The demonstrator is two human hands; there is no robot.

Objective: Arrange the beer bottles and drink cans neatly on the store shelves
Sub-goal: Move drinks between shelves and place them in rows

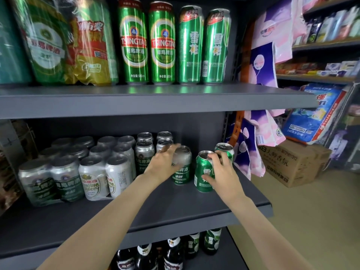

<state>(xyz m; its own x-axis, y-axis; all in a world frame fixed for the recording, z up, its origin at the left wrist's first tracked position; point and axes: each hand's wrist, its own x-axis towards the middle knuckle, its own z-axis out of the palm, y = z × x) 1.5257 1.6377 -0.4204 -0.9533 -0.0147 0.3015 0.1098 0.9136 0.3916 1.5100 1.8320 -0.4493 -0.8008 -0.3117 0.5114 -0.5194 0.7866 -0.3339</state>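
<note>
- Step in hand: lining up loose short cans on the middle shelf (175, 211), right of the shrink-wrapped 6-packs (74, 172).
- Left hand (165, 162) is reaching onto the silver-green can (181, 172); fingers look spread over its side and top. Motion blur, so I cannot tell if the grip is closing on it or just touching.
- Right hand (220, 172) is wrapping the green can (202, 174), thumb low on the label, fingers curling over the rim; grip is closed round it.
- 1 more green can (225, 151) is standing just behind it, near the shelf's right end.
- Bottles (171, 252) are sitting on the shelf below, 4 tall cans (173, 43) above.
- Next, my read: sliding both front cans back into columns, labels facing out, keeping them upright and clear of the front edge.
</note>
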